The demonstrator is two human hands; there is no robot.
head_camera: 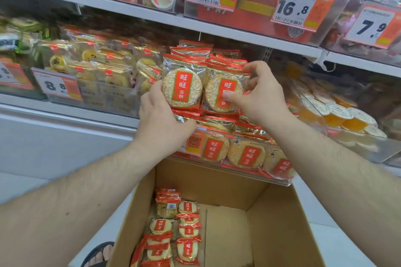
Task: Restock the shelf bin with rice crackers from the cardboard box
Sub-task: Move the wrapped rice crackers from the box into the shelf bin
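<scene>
While gripped upright, rice crackers (181, 88) between both hands (161, 119), seemingly above bin (271, 171)

Single head-worn wide-angle view, no second view to overlap. It looks forward and down from the person's head, facing store shelving close in front, at arm's reach. Both forearms enter from the bottom corners; left hand (161, 115) and right hand (258, 93) sit near frame centre. Open cardboard box (280, 219) lies directly below the camera, shelf edges bowed by lens distortion.
</scene>
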